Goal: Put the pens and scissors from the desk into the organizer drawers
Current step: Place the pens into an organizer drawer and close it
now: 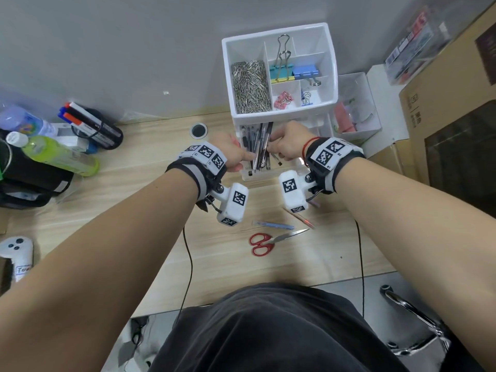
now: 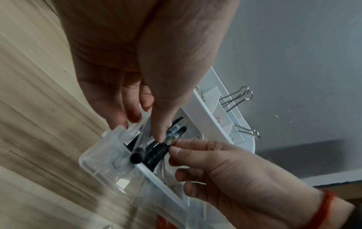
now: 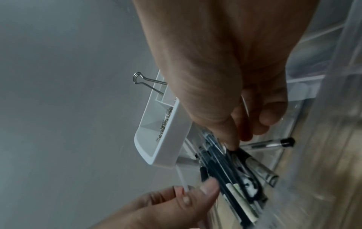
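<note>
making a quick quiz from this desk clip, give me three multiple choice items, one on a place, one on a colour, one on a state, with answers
1. Where do the scissors lie?
A. on the desk, nearer the person than the organizer
B. in the open drawer
C. in the top tray

2. What colour are the scissors' handles?
A. blue
B. red
C. black

3. What state is the drawer with the pens in it?
A. pushed shut
B. taken out and set on the desk
C. pulled open, both hands at it

Answers:
1 A: the head view shows them flat on the wood in front of the organizer.
2 B: both loops are red.
3 C: the left hand and the right hand reach into the open drawer among the pens.
</note>
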Demonstrator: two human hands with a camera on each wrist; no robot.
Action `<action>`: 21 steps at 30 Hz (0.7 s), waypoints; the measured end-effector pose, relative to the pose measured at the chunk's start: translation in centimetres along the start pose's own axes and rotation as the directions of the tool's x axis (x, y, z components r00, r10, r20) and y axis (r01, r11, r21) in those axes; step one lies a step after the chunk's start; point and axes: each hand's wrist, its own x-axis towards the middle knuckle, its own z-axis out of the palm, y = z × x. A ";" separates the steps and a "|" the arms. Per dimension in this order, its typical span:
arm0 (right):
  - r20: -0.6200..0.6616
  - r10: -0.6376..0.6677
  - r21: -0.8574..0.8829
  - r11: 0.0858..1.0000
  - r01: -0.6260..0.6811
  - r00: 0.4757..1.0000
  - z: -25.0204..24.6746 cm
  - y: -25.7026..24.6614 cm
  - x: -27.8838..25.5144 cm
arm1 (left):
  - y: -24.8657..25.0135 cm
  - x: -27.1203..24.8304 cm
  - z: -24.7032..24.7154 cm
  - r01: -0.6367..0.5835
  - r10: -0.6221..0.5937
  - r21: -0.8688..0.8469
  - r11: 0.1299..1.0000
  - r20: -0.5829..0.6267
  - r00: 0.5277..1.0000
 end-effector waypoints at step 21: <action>-0.197 0.121 -0.181 0.971 -0.157 0.973 -1.6 2.7 0.7 | 0.4 -0.1 -0.3 0.082 -0.079 -0.022 0.996 0.085 0.993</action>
